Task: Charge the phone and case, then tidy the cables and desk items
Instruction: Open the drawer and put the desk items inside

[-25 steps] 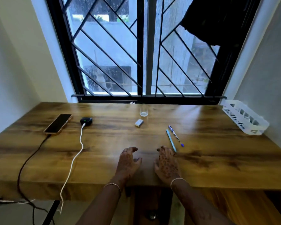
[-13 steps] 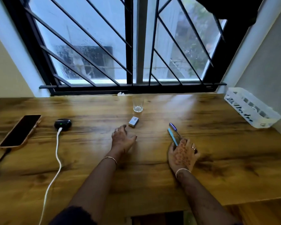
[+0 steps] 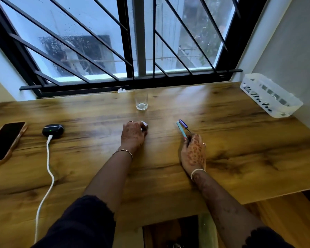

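— Firstly, is any lettering on record?
— One entry only: white slotted basket (image 3: 270,97), far right corner of the desk (image 3: 240,149). It has dark marks along its long side, too blurred to read.

— And the charging items?
— Entry: phone (image 3: 5,140), dark screen up, orange-edged, flat at the left edge of the desk. Entry: black charging case (image 3: 53,131), just right of the phone, with a small green light lit. Entry: white cable (image 3: 48,167), plugged into the near side of the charging case and trailing off the front edge.

— Hands?
— The left hand (image 3: 132,136) is mid-desk, fingers curled over a small pale block (image 3: 145,124), one corner of which shows. The right hand (image 3: 193,153) has its fingertips down on the near end of a teal pen (image 3: 182,131); whether they truly grip it, I cannot tell. A purple pen (image 3: 183,124) lies just beside the teal pen, on its right.

— The rest?
— Entry: clear glass (image 3: 141,102), upright, near the back edge, about centre. The desk is glossy brown wood grain. Behind it is a rain-spotted window (image 3: 89,56) with black diagonal bars, and pale walls stand on either side.
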A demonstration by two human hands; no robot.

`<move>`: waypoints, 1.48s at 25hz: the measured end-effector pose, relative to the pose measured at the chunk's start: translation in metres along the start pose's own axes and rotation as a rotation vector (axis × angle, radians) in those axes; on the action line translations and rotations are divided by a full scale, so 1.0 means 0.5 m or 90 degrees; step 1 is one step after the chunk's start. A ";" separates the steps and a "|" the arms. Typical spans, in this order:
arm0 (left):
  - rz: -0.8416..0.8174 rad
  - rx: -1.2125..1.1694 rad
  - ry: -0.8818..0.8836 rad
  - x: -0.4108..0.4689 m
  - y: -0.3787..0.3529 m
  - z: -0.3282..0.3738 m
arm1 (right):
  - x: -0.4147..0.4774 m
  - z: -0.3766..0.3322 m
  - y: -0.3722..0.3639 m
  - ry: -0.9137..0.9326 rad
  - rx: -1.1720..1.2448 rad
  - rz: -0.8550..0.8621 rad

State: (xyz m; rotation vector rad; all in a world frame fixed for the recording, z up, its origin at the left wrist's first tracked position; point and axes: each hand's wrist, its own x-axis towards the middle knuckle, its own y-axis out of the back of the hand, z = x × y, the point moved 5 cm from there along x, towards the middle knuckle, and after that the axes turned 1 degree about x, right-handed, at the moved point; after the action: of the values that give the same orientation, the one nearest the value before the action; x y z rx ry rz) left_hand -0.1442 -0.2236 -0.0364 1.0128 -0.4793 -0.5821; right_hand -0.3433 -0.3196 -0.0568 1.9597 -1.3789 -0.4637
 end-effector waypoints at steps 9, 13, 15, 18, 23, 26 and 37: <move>-0.030 -0.203 -0.003 -0.245 0.019 0.119 | -0.116 0.072 0.090 0.043 0.139 0.026; -0.085 -0.183 -0.035 -0.400 -0.003 0.167 | -0.205 0.147 0.165 0.026 0.172 0.004; -0.096 -0.166 -0.050 -0.479 -0.018 0.188 | -0.259 0.192 0.209 0.026 0.206 0.008; -0.108 -0.165 -0.034 -0.572 -0.047 0.218 | -0.325 0.274 0.264 -0.014 0.157 0.031; -0.169 -0.099 0.013 -0.674 -0.128 0.264 | -0.344 0.379 0.296 -0.092 0.085 -0.085; -0.217 -0.044 0.055 -0.702 -0.184 0.285 | -0.343 0.422 0.303 -0.117 0.053 -0.150; -0.236 0.024 0.048 -0.659 -0.326 0.358 | -0.280 0.503 0.266 -0.186 -0.058 -0.214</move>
State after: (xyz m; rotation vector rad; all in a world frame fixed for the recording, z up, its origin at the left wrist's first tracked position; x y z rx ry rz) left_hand -0.5395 -0.1898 -0.1346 1.1644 -0.2362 -0.8640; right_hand -0.6451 -0.2995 -0.1524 2.1156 -1.1730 -0.9855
